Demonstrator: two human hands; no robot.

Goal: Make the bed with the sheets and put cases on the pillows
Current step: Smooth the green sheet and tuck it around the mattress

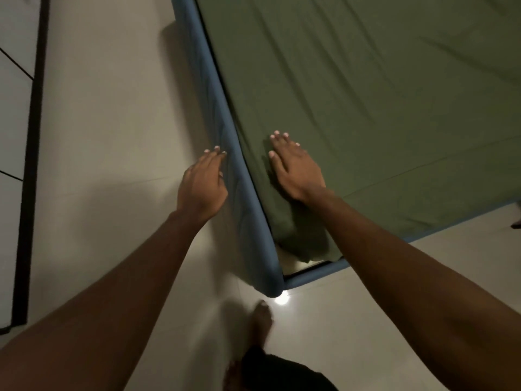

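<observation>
A: Head view, sheet?
B: Green sheet spread over bed, bunched at near corner inside blue bed frame.
A: Hands?
B: Right hand flat, fingers spread, pressing sheet. Left hand fingers extended, touching frame's outer side.

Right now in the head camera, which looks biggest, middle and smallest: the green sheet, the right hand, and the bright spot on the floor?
1. Green sheet
2. Right hand, nearer the camera, so it looks large
3. Bright spot
</observation>
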